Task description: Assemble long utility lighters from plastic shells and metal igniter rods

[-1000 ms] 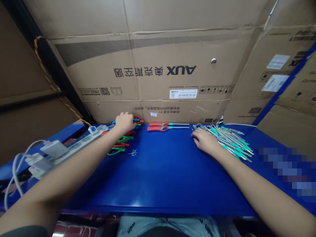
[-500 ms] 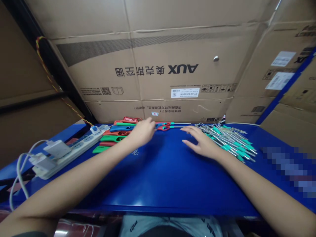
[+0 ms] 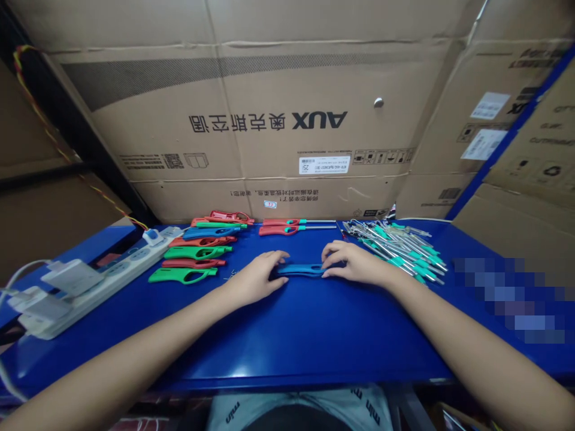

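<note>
At six o'clock, nearest of all, shows a grey cloth garment with dark lettering (image 3: pixel 303 414), below the front edge of the glossy blue tabletop (image 3: pixel 287 341). Past a bare stretch of that surface, at the clock's centre, lies the long, slim blue plastic handle (image 3: pixel 302 270), level between the two hands.

The left hand (image 3: pixel 262 278) is at the handle's nine o'clock end, thumb and fingers parted wider than the piece, on either side of it; whether the palm touches it I cannot tell. The right hand (image 3: pixel 349 262), at three o'clock, has thumb and fingertips closed on the other end in a narrow pinch.

Out at nine o'clock runs a white plastic power strip (image 3: pixel 130 269) with white block-shaped chargers (image 3: pixel 72 281) plugged in. Between it and the left hand, from nine to ten, a row of green, red, orange and blue plastic handles with looped openings (image 3: pixel 200 252) stretches away. Between two and three, just beyond the right hand, lies a heap of thin silvery metal rods with teal plastic pieces (image 3: pixel 406 254). Farther off, at twelve, two red plastic handles fitted with metal rods (image 3: pixel 279 230) lie side by side, near the upright brown printed cardboard (image 3: pixel 269 90) behind.
</note>
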Motion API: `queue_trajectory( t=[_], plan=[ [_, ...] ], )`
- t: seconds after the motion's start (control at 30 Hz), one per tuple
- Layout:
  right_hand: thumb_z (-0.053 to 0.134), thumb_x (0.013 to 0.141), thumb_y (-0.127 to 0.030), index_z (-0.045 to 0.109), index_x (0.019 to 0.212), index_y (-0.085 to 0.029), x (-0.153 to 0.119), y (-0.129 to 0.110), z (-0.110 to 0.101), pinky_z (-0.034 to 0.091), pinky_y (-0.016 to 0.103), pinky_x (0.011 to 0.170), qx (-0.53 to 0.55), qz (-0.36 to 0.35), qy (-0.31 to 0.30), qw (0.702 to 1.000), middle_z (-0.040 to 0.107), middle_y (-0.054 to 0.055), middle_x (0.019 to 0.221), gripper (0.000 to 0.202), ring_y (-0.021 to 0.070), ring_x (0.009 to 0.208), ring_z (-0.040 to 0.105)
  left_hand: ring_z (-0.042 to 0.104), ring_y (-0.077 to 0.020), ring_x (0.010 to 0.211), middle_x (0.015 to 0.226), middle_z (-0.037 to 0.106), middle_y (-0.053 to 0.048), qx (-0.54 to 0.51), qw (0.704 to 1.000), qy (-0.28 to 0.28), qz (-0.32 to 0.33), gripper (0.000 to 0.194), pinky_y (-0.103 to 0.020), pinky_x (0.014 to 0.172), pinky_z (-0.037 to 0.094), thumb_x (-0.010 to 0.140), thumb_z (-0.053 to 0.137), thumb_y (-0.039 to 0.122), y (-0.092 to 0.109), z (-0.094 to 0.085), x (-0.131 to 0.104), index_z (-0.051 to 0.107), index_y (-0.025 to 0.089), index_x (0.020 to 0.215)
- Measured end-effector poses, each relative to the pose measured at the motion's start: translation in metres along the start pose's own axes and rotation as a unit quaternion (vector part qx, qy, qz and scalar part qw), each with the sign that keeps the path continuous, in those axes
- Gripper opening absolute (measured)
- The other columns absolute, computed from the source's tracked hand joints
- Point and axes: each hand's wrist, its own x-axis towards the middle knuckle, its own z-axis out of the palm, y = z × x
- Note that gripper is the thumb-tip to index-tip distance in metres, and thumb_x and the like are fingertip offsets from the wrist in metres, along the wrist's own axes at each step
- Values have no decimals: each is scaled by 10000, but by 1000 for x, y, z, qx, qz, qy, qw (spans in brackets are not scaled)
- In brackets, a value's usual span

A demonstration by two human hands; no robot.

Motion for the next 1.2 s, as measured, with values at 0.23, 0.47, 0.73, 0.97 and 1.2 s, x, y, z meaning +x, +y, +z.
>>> queue_trajectory(
  t=[0.23,0.47,0.73,0.97,1.2],
  plan=[
    [567,946,-400,760,867,-196,4,0,1,503,318,781,34,65,207,976,734,77,876,292,191,809,661,662,-217,939,1011,693,-57,-91,994,45,-47,453,-368,865,550,735,756,306,-23,8,0,617,198,1152],
    [568,915,-442,658,663,-159,-2,-5,-5,359,231,558,38,84,-20,996,620,3,618,390,109,563,500,642,-216,919,1030,688,-64,-59,995,74,-22,422,-358,815,543,775,728,323,-19,11,0,626,205,1166],
    [466,954,-558,658,602,-180,-5,-4,-24,316,259,536,-101,189,-44,976,630,25,557,551,119,496,496,619,-214,919,1089,653,-76,-21,994,105,24,287,-370,824,532,897,580,381,-6,6,-2,660,217,1118],
    [602,847,-286,653,1030,-167,-29,25,-63,433,301,637,-302,436,41,847,679,175,1103,224,281,917,668,536,-297,1176,1237,613,-79,60,993,36,92,324,-467,1023,443,820,696,513,16,11,-10,688,250,1008],
    [641,788,-252,636,845,-211,-33,38,-61,428,299,614,-263,474,30,840,717,108,937,70,272,871,679,594,-267,1143,1207,637,-78,47,993,4,108,220,-439,1043,445,854,666,403,7,5,-6,656,229,988]
  ],
)
